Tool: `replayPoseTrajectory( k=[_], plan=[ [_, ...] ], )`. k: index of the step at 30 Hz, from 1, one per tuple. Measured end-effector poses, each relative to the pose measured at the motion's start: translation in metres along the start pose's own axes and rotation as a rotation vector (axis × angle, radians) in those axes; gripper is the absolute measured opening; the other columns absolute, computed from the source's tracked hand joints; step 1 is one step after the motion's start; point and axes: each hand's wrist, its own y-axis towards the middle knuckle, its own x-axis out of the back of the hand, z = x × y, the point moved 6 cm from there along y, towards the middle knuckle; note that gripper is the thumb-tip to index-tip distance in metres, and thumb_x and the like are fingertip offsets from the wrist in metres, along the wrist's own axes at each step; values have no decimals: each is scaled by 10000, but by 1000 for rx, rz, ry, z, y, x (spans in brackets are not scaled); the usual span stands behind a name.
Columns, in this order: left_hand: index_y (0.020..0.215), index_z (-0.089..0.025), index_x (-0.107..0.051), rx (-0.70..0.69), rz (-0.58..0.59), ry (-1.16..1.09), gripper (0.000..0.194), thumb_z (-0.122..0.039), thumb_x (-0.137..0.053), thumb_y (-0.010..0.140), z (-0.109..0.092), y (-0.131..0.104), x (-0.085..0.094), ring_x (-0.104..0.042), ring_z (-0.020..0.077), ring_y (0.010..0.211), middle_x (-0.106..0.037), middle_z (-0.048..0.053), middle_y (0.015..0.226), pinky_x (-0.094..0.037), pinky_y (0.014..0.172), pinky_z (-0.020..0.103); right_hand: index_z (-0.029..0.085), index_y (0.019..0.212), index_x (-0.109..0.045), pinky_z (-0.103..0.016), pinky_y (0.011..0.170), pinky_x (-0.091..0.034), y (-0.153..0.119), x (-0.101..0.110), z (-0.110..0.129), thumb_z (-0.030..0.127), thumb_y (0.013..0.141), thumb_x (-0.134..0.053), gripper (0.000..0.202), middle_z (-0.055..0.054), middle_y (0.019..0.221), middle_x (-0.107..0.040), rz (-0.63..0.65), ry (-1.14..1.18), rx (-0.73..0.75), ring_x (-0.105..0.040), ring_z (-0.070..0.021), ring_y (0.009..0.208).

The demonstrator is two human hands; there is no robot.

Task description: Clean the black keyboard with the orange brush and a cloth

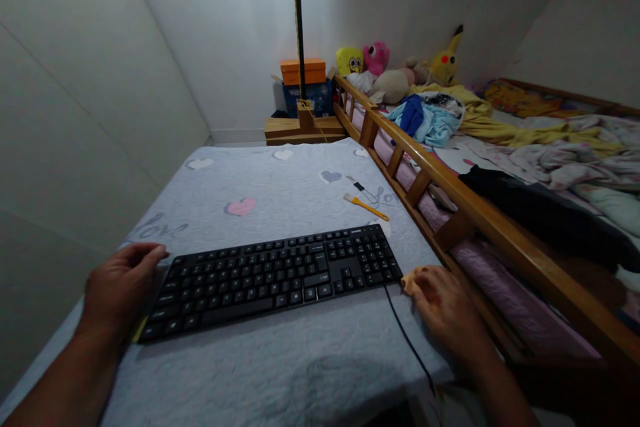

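A black keyboard [280, 280] lies on the pale blue cloth [240, 380] with heart prints, its cable running from the near right edge. My left hand [125, 273] is by the keyboard's left end, fingers pressed together; what they hold, if anything, is hidden. A bit of yellow shows beneath the keyboard's near left corner. At the keyboard's right end, my right hand [443, 293] pinches a small orange-tan cloth [411, 279]. Beyond the keyboard lie a brush [369, 207] with a yellow handle and a small black item [359, 185] with thin metal prongs.
A wooden bed rail [430, 160] runs along the right side. Behind it are clothes [430, 117], bedding and plush toys [443, 67]. An orange box [303, 71] and a dark pole [300, 27] stand at the back. A pale wall panel is left.
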Motion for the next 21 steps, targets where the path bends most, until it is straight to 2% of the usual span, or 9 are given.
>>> replayPoseTrajectory(
  k=[3, 7, 12, 15, 17, 19, 21],
  plan=[
    [883, -180, -705, -4, 13, 12, 337, -442, -631, 685, 2, 1, -1, -658, 249, 852, -720, 65, 908, -486, 783, 336, 221, 953, -639, -421, 881, -469, 1, -3, -3, 309, 857, -636, 129, -87, 1035, -637, 17, -57, -14, -583, -276, 997],
    [913, -180, -707, -1, 29, 15, 359, -459, -632, 699, 3, 1, -2, -653, 236, 819, -723, 64, 921, -481, 741, 318, 217, 972, -665, -410, 910, -463, 1, -2, -10, 245, 940, -500, 170, -86, 1041, -655, -24, 43, -44, -593, -257, 1010],
    [877, -188, -707, -11, 12, 13, 339, -457, -636, 683, -3, -3, -1, -651, 236, 804, -726, 54, 885, -483, 721, 313, 208, 946, -652, -336, 809, -510, 3, 3, -13, 388, 992, -465, 263, -74, 945, -671, -20, 254, -178, -636, -224, 899],
    [862, -193, -705, 4, 15, 23, 343, -467, -636, 667, -6, -4, -1, -650, 239, 784, -722, 50, 858, -481, 699, 314, 213, 916, -673, -375, 833, -508, 4, 5, -18, 403, 963, -497, 263, -85, 948, -660, -45, 141, -189, -628, -250, 925],
    [867, -191, -704, 5, 23, 26, 352, -470, -635, 664, -6, -4, -1, -651, 235, 790, -716, 49, 861, -472, 693, 305, 204, 926, -688, -457, 907, -483, 4, 9, -23, 372, 918, -527, 233, -120, 1044, -641, -146, -2, -153, -599, -299, 1026],
    [873, -190, -704, -5, 28, 26, 357, -472, -632, 666, -6, -4, -2, -651, 232, 804, -711, 47, 863, -465, 700, 301, 182, 1069, -660, -489, 948, -471, 3, 9, -28, 302, 914, -495, 256, -146, 1130, -621, -211, -46, -116, -579, -309, 1092],
    [864, -191, -701, -10, 31, 24, 353, -473, -630, 664, -7, -4, -2, -651, 230, 805, -710, 45, 859, -465, 710, 303, 176, 1248, -581, -477, 958, -478, 3, 6, -28, 218, 911, -450, 364, -148, 1191, -612, -231, -36, -59, -578, -288, 1123]
  ],
)
